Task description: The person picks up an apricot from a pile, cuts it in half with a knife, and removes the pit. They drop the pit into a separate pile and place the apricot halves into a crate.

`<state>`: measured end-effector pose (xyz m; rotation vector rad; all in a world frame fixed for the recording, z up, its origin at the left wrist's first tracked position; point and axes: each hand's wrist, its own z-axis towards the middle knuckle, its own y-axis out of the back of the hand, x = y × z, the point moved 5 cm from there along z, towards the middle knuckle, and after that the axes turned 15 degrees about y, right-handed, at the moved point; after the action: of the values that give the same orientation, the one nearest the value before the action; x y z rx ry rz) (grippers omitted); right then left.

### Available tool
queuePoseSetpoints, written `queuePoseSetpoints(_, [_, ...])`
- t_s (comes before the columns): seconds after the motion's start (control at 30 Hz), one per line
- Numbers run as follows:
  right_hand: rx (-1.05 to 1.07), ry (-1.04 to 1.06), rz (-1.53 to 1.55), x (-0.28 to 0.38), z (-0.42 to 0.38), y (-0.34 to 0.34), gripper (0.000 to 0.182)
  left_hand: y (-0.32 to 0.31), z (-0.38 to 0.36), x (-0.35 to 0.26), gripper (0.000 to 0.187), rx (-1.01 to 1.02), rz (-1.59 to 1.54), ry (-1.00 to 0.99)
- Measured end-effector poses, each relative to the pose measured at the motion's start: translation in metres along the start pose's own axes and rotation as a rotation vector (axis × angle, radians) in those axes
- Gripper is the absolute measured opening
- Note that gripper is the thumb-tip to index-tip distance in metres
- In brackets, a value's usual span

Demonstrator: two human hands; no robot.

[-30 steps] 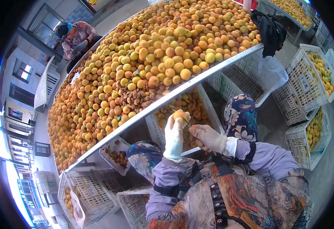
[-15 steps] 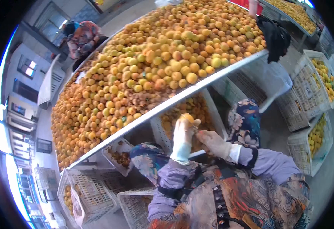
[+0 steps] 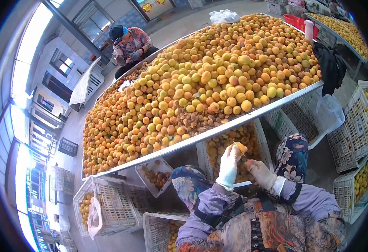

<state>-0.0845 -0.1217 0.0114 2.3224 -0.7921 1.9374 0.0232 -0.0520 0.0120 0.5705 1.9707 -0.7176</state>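
Note:
My left hand (image 3: 229, 166), in a white glove, is closed around an apricot (image 3: 240, 147) whose orange skin shows above the fingertips. Right beside it, my gloved right hand (image 3: 263, 173) grips a thin, pointed tool (image 3: 245, 158) with a reddish part near the fingers. The tool's slender end reaches up against the fruit; its handle is hidden in my fist. Both hands hover over a white crate (image 3: 265, 145) of split apricot pieces, between my knees. Beyond them, a long metal-edged table (image 3: 209, 133) carries a big heap of whole apricots (image 3: 201, 75).
A small white basket (image 3: 143, 178) with brownish scraps sits left of my knee. Crates of apricots (image 3: 108, 206) stand at left and right (image 3: 348, 134). A black cloth (image 3: 330, 67) hangs over the table's right corner. Another person (image 3: 131, 47) sits across the table.
The view has shifted, so the table and my hands appear further right and lower. Both hands stay together at the apricot, with the thin tool now showing against it.

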Motion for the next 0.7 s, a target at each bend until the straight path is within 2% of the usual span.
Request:
queuePoseSetpoints(0.03, [0.022,-0.012,-0.008,0.001,0.000,0.001,0.027,0.002,0.002,-0.001,0.045,-0.010,0.106,-0.076])
queuePoseSetpoints(0.1, [0.035,0.024,-0.032,-0.020,0.011,0.007,0.026,0.001,0.005,0.002,0.043,-0.031,0.062,-0.057])
queuePoseSetpoints(0.13, [0.024,0.244,-0.061,-0.041,0.024,0.013,0.025,-0.002,0.004,0.003,0.044,0.021,-0.044,0.023])
queuePoseSetpoints(0.17, [0.012,0.463,-0.092,-0.035,0.024,0.010,0.024,-0.006,0.003,0.006,0.045,0.072,-0.151,0.106])
queuePoseSetpoints(0.2, [0.010,0.457,-0.095,-0.039,0.022,0.009,0.024,-0.007,0.001,0.008,0.045,0.073,-0.155,0.110])
queuePoseSetpoints(0.27, [-0.052,0.388,-0.038,-0.039,0.015,0.004,0.023,-0.012,-0.001,0.019,0.046,0.140,-0.424,0.308])
queuePoseSetpoints(0.3, [-0.058,0.387,-0.037,-0.027,0.009,0.004,0.023,-0.012,0.000,0.019,0.046,0.142,-0.422,0.313])
queuePoseSetpoints(0.37, [0.019,0.000,0.037,-0.022,0.001,0.001,0.023,-0.010,-0.001,0.020,0.045,0.102,-0.436,0.276])
queuePoseSetpoints(0.43, [0.009,0.017,0.090,-0.024,0.008,0.001,0.024,-0.007,0.006,0.017,0.041,0.047,-0.246,0.107])
queuePoseSetpoints(0.5, [0.023,0.122,0.221,-0.013,0.012,-0.005,0.025,-0.009,0.000,0.006,0.040,0.009,-0.218,0.120])
queuePoseSetpoints(0.53, [0.032,0.125,0.294,-0.026,0.018,-0.002,0.026,-0.014,-0.005,0.002,0.045,-0.002,-0.306,0.189])
queuePoseSetpoints(0.57, [0.027,0.129,0.262,-0.023,0.016,-0.004,0.027,-0.010,-0.001,0.011,0.052,0.033,-0.287,0.222])
queuePoseSetpoints(0.63, [0.062,0.261,0.009,-0.052,0.027,0.007,0.028,-0.008,0.005,0.018,0.056,0.038,-0.311,0.245])
queuePoseSetpoints(0.7, [0.023,0.236,0.069,-0.037,0.021,-0.003,0.028,-0.006,0.003,0.021,0.054,0.007,-0.339,0.293])
